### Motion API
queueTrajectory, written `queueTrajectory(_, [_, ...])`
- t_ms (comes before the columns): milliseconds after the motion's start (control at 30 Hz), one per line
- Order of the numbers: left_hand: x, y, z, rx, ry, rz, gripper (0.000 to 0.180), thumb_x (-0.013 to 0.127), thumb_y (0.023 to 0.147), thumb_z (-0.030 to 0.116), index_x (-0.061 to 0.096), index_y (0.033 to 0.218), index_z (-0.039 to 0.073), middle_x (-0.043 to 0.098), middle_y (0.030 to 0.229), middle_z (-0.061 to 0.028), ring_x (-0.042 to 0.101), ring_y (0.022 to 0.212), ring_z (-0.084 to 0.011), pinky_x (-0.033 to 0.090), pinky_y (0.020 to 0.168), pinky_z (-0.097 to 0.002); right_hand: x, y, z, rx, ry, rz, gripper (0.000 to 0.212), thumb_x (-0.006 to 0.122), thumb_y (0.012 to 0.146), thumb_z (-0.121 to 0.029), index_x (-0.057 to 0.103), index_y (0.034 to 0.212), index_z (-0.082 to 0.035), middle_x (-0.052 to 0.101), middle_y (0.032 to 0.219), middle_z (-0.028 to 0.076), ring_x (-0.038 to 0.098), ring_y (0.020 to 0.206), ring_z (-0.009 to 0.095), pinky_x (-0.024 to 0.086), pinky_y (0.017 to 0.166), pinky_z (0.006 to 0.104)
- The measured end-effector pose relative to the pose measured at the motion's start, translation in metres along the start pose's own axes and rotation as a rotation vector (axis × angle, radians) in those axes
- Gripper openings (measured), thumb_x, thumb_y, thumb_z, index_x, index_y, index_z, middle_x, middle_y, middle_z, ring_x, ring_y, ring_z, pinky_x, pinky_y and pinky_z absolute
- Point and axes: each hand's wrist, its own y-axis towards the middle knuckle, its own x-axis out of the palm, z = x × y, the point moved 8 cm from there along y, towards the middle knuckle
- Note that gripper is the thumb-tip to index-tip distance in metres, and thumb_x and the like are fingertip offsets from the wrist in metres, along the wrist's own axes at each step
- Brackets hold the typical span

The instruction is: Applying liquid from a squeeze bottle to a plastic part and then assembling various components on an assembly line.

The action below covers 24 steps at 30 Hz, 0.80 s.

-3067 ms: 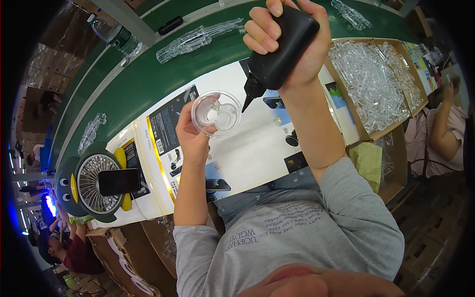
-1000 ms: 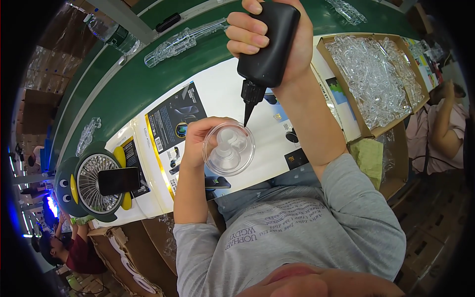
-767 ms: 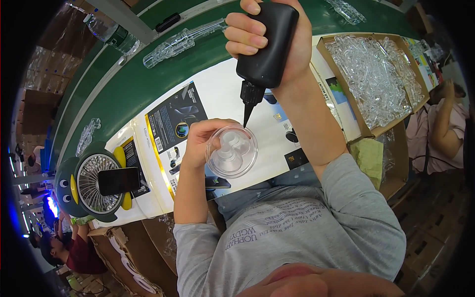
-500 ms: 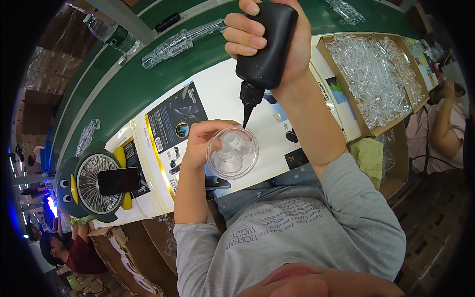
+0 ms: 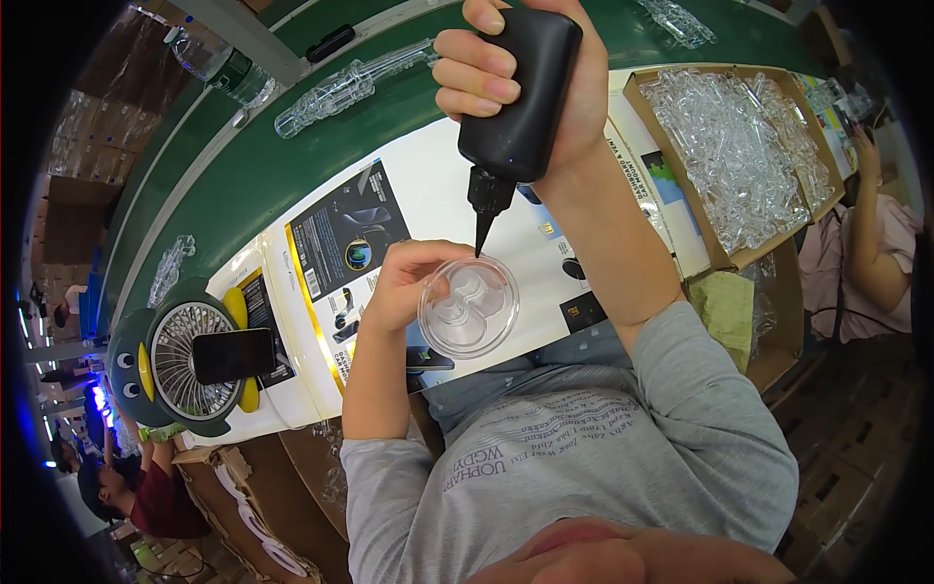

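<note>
My right hand (image 5: 545, 83) is wrapped round a black squeeze bottle (image 5: 516, 102), held upside down with its narrow nozzle pointing downward. The nozzle's tip meets or hovers just over the far rim of a clear round plastic piece (image 5: 486, 336); I cannot tell whether they touch. My left hand (image 5: 404, 287) grips that piece at its left side, with some fingers hidden behind it. Rounded clear shapes show inside the piece's circular rim. Whether any liquid leaves the nozzle cannot be seen.
A printed card sheet (image 5: 428, 209) covers the table before me. An open carton (image 5: 637, 97) of small clear parts stands right. Left is a penguin-shaped fan (image 5: 180, 365) with a phone (image 5: 233, 356) in front. Clear plastic tubes (image 5: 336, 97) and a water bottle (image 5: 219, 68) lie farther back.
The clear round piece has turned and shifted slightly right in my left hand. My right hand and the black bottle have moved a little left, the nozzle staying at the rim.
</note>
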Motion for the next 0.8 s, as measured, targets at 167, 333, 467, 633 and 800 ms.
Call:
queueTrajectory(167, [0.006,-0.001,-0.002,-0.021,-0.047,-0.028,0.051,0.07,0.071,0.036,0.06,0.099,-0.006,0.064,0.09,-0.0135,0.062,0.083,-0.0192,0.049,0.075,-0.0294,0.011,0.001,0.003,-0.027,-0.379,-0.284,0.032,0.034,0.088,-0.031,0.045,0.075,-0.003,0.04,0.053,0.004,0.039,0.043,0.013,0.037,0.043,0.0233])
queueTrajectory(333, [0.016,0.002,-0.004,-0.099,-0.072,-0.109,0.047,0.067,0.075,0.034,0.059,0.099,-0.006,0.064,0.09,-0.0147,0.062,0.084,-0.0202,0.048,0.076,-0.0298,0.015,-0.01,0.025,0.07,0.325,0.103,0.033,0.033,0.089,-0.031,0.045,0.075,-0.003,0.039,0.053,0.004,0.039,0.043,0.012,0.036,0.043,0.0232])
queueTrajectory(467, [0.028,0.006,0.002,-0.092,-0.121,-0.161,0.045,0.066,0.077,0.032,0.059,0.099,-0.007,0.064,0.09,-0.0152,0.062,0.084,-0.0209,0.048,0.076,-0.0303,0.01,-0.007,0.023,0.085,0.343,0.088,0.033,0.033,0.089,-0.031,0.045,0.075,-0.003,0.039,0.053,0.004,0.039,0.044,0.013,0.036,0.043,0.0235])
queueTrajectory(633, [0.029,0.005,0.002,-0.105,-0.129,-0.162,0.042,0.064,0.079,0.03,0.059,0.098,-0.007,0.064,0.089,-0.0153,0.062,0.083,-0.0213,0.048,0.075,-0.0305,0.021,-0.011,0.034,0.097,0.386,0.076,0.034,0.033,0.089,-0.032,0.044,0.076,-0.003,0.04,0.055,0.004,0.039,0.045,0.013,0.036,0.044,0.0234])
queueTrajectory(800, [0.028,0.007,-0.002,-0.098,-0.019,-0.111,0.047,0.063,0.077,0.037,0.06,0.09,-0.008,0.063,0.082,-0.0187,0.063,0.074,-0.0265,0.05,0.068,-0.0344,0.022,-0.012,0.036,0.102,0.382,0.075,0.034,0.034,0.089,-0.033,0.043,0.076,-0.003,0.04,0.056,0.004,0.039,0.045,0.013,0.036,0.044,0.0232])
